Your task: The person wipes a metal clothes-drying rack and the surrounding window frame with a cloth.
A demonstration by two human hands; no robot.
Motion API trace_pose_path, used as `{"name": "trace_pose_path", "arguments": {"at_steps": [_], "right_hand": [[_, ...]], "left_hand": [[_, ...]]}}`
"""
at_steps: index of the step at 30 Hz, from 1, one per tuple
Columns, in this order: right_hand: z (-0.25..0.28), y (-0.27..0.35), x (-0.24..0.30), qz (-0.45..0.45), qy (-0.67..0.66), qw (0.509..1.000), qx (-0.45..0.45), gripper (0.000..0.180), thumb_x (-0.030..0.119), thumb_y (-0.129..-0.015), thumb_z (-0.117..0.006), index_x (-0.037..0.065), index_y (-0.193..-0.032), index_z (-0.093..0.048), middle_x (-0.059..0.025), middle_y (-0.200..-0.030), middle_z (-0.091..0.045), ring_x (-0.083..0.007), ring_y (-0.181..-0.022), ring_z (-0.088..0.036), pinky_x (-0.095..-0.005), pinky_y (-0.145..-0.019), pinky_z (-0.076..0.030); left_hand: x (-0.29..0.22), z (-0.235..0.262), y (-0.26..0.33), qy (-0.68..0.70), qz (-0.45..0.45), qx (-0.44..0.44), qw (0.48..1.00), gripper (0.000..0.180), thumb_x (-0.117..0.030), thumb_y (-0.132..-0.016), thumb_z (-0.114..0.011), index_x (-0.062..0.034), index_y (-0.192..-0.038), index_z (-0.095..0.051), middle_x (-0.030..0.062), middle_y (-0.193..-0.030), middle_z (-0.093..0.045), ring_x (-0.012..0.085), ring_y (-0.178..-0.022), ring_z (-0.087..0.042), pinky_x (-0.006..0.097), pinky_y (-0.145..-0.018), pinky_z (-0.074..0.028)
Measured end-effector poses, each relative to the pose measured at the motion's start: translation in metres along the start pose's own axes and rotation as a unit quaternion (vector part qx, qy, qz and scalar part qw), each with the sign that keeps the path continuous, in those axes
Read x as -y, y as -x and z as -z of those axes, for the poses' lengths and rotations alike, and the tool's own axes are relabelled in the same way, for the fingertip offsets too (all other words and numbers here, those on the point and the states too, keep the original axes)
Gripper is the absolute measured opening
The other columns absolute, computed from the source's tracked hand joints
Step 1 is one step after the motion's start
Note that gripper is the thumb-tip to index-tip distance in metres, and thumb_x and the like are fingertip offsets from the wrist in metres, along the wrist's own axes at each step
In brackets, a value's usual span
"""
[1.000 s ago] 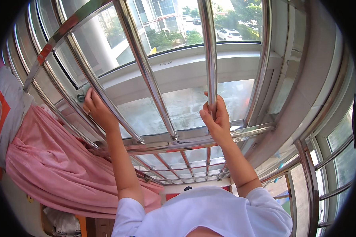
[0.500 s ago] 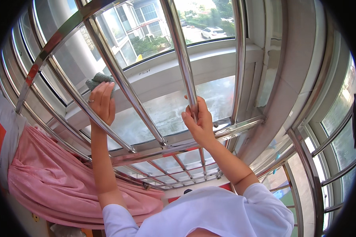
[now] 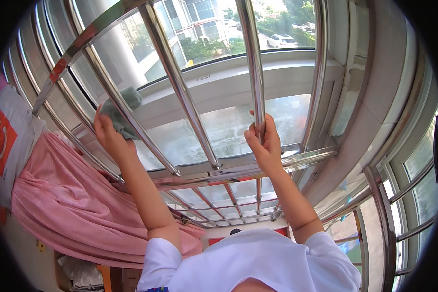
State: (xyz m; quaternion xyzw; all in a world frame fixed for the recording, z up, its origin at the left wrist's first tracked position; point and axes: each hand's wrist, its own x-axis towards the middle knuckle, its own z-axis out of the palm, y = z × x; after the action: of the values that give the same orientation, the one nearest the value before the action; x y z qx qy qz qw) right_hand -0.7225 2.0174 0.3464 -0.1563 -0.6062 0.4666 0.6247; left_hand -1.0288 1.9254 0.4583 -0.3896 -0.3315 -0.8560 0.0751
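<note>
A grey-green cloth (image 3: 113, 116) is in my left hand (image 3: 111, 138), among the upright metal bars on the left. The cloth spreads behind one metal bar (image 3: 123, 108), and its far end hangs loose against the white window frame (image 3: 180, 92). Some of my left fingers are hidden by the cloth and the hand itself. My right hand (image 3: 269, 148) is wrapped round another shiny upright bar (image 3: 256, 73), low down near the crossbar (image 3: 228, 176). Beyond the bars stands a window pane (image 3: 180, 141), cloudy and streaked in its lower part.
Pink curtain fabric (image 3: 78, 204) hangs at the lower left, beside a white bag (image 3: 5, 141) with an orange-red patch. A lower metal grille (image 3: 228, 199) lies under the crossbar. On the right are a tiled wall edge (image 3: 374, 121) and another barred window (image 3: 418, 180).
My left hand has moved left past a bar, and the cloth now hangs more spread out. My right hand keeps its hold on the same bar. The whole view has shifted slightly.
</note>
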Motion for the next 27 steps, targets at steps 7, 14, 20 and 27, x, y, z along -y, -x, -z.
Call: {"name": "trace_pose_path", "arguments": {"at_steps": [7,14,20,27], "right_hand": [[-0.007,-0.001,-0.003,0.016,0.004,1.000,0.002,0.044,0.004,-0.089,-0.062,0.002,-0.130,-0.047,0.0038,-0.076,-0.046,-0.0034,-0.067,-0.041,-0.0192,-0.060,-0.035],[-0.004,0.000,0.003,0.007,0.012,1.000,0.009,0.043,0.005,-0.088,-0.063,0.003,-0.129,-0.047,0.0032,-0.077,-0.048,-0.0054,-0.066,-0.043,-0.0220,-0.060,-0.038],[-0.007,0.001,0.000,0.007,0.026,1.000,-0.004,0.044,0.006,-0.088,-0.063,0.003,-0.129,-0.047,0.0028,-0.077,-0.048,-0.0053,-0.068,-0.044,-0.0216,-0.062,-0.038],[-0.001,0.000,0.006,-0.019,-0.009,1.000,0.018,0.045,0.006,-0.088,-0.063,0.003,-0.130,-0.046,0.0020,-0.078,-0.049,-0.0059,-0.070,-0.045,-0.0218,-0.063,-0.038]], "left_hand": [[-0.025,-0.056,0.079,-0.386,-0.474,-0.020,0.791,0.018,-0.011,-0.098,-0.053,-0.0029,-0.110,-0.062,0.0099,-0.104,-0.063,0.0276,-0.095,-0.059,0.040,-0.089,-0.047],[0.026,-0.109,0.059,-0.455,-0.328,0.173,0.810,0.022,-0.012,-0.092,-0.060,-0.0085,-0.113,-0.065,0.0102,-0.101,-0.067,0.0310,-0.096,-0.063,0.040,-0.086,-0.048],[0.001,-0.125,0.033,-0.283,-0.282,0.478,0.782,0.030,-0.013,-0.089,-0.065,-0.0093,-0.119,-0.065,0.0110,-0.108,-0.068,0.0316,-0.102,-0.064,0.039,-0.090,-0.049],[0.008,-0.079,0.050,-0.514,-0.302,0.214,0.774,0.024,-0.022,-0.092,-0.062,-0.0134,-0.114,-0.067,0.0067,-0.103,-0.069,0.0277,-0.102,-0.063,0.043,-0.092,-0.045]]}}
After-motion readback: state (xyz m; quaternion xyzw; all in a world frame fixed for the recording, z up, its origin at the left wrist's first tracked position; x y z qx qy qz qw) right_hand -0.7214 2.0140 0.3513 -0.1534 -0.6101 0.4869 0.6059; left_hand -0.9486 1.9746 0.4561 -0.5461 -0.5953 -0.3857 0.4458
